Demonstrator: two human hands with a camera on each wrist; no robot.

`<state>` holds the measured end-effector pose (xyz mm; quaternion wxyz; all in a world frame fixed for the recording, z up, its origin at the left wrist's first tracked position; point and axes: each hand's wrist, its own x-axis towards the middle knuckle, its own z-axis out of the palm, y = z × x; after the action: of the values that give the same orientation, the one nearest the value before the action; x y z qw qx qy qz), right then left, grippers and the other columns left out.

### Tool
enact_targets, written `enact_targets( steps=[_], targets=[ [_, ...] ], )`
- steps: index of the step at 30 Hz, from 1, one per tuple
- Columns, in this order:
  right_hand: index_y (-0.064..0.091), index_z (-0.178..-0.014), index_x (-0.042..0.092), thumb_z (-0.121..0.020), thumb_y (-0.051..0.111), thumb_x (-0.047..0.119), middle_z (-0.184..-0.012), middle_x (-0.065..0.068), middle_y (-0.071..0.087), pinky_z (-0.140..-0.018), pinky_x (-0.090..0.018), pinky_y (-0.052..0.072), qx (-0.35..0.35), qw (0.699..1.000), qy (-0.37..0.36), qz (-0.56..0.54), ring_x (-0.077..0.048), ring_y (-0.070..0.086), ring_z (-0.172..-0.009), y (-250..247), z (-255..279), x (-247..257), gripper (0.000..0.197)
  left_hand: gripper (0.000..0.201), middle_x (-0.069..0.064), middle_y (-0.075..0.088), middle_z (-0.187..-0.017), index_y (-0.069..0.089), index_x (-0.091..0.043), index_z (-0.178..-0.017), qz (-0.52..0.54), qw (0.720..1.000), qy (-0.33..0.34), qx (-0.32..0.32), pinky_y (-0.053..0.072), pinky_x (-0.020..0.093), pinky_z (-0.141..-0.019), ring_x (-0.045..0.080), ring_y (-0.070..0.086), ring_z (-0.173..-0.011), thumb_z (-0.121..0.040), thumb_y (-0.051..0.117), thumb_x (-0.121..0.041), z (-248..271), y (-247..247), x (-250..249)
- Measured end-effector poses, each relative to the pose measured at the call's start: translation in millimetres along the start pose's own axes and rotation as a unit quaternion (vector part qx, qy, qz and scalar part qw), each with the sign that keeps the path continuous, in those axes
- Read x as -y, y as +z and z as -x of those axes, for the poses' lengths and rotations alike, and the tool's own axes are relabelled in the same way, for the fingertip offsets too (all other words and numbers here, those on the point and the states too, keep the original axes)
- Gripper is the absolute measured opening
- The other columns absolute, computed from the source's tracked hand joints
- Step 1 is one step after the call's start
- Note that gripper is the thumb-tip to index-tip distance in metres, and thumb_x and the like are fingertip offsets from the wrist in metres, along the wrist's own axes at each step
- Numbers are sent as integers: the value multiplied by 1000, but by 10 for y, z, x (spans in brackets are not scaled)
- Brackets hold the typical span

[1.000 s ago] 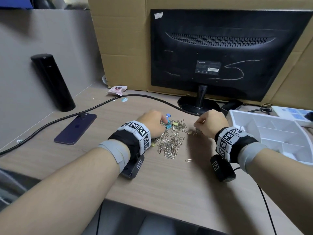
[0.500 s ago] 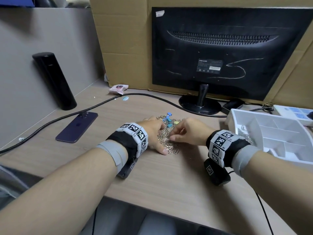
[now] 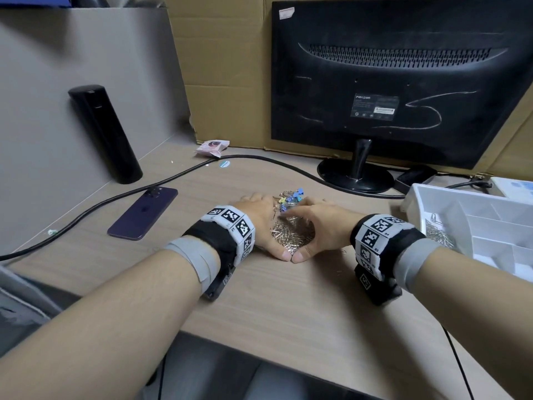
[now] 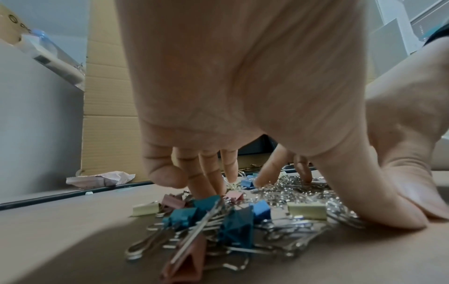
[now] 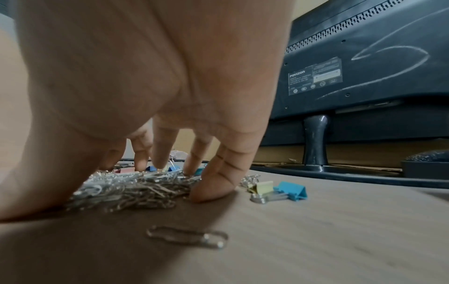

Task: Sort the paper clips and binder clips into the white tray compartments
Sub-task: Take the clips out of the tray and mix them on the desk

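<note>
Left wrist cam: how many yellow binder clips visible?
2 yellow binder clips: one at the clip pile's left edge, one beside the left hand, by its thumb. More may be buried.

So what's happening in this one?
A person is sorting clips at a desk. Both hands, left hand and right hand, are cupped around a heap of silver paper clips, with coloured binder clips at its far edge. The white tray on the right already holds some paper clips.

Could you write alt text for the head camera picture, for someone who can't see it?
Two hands, left hand and right hand, cup a pile of silver paper clips on a wooden desk, coloured binder clips just beyond. A white tray sits right, a monitor behind.
</note>
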<state>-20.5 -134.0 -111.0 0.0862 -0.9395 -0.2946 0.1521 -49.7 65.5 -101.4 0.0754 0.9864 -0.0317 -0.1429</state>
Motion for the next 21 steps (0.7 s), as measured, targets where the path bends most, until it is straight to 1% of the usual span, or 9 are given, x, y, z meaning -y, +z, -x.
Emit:
enact_targets(
  steps=[2, 5, 7, 9, 11, 13, 16, 18, 21],
  targets=[
    [49, -145, 46, -62, 88, 65, -136, 8, 42, -108, -38, 40, 13, 1000, -13, 1, -18, 45, -116, -54, -8, 44, 93, 125, -6, 48, -135, 43, -28, -139, -7, 1000, 1, 1, 46, 48, -107, 22, 45, -132, -36, 86, -82, 14, -3, -6],
    [64, -124, 39, -69, 91, 48, -123, 6, 53, -97, -31, 43, 1, 999, -31, -33, -14, 53, -109, -67, -12, 55, 63, 115, -6, 46, -131, 47, -32, -135, -32, 999, 11, -3, 42, 45, -109, 21, 40, -129, -39, 84, -83, 31, -3, -35],
    [71, -108, 35, -72, 91, 40, -110, 10, 61, -88, -27, 45, -9, 998, -37, -53, -12, 56, -101, -54, -1, 27, 41, 104, -7, 45, -128, 50, -35, -131, -33, 999, 36, -12, 39, 40, -109, 19, 38, -126, -43, 87, -78, 35, -10, -75],
    [74, -98, 33, -76, 89, 37, -96, 15, 63, -79, -24, 44, -13, 998, -26, -57, -10, 58, -92, -46, 27, -4, 27, 90, -8, 50, -124, 55, -34, -125, -15, 998, 58, -14, 41, 37, -106, 17, 43, -122, -50, 91, -68, 51, -19, -132],
    [74, -94, 33, -79, 86, 37, -86, 17, 63, -76, -22, 43, -21, 999, -14, -48, -10, 59, -86, -47, 62, -29, 19, 76, -5, 63, -120, 63, -28, -117, 6, 998, 68, 2, 49, 39, -102, 18, 57, -116, -56, 93, -60, 54, -22, -183],
    [75, -92, 34, -80, 85, 36, -84, 14, 65, -75, -24, 46, -29, 999, -2, -42, -11, 62, -85, -50, 96, -39, 16, 67, 1, 70, -115, 67, -20, -113, 26, 996, 76, 26, 55, 42, -97, 21, 66, -108, -62, 93, -54, 49, -15, -228],
    [72, -84, 36, -78, 85, 36, -90, 9, 72, -76, -26, 53, -38, 998, 24, -35, -14, 68, -86, -58, 133, -59, 15, 60, -5, 64, -107, 64, -23, -118, 25, 995, 90, 26, 55, 33, -90, 19, 66, -105, -70, 93, -46, 36, 5, -273],
    [69, -78, 37, -77, 86, 35, -87, 7, 74, -72, -27, 56, -48, 997, 39, -40, -14, 70, -82, -55, 155, -98, 17, 51, -7, 64, -104, 67, -25, -115, 33, 994, 98, 24, 54, 30, -89, 18, 66, -105, -73, 93, -39, 17, 13, -293],
    [70, -76, 35, -80, 85, 32, -81, 5, 77, -56, -12, 44, -48, 995, 52, -75, -9, 69, -70, -46, 210, -158, 16, 33, -5, 72, -99, 70, -29, -94, 58, 992, 107, 41, 58, 35, -93, 20, 71, -102, -72, 95, -31, -1, 11, -318]
  ],
)
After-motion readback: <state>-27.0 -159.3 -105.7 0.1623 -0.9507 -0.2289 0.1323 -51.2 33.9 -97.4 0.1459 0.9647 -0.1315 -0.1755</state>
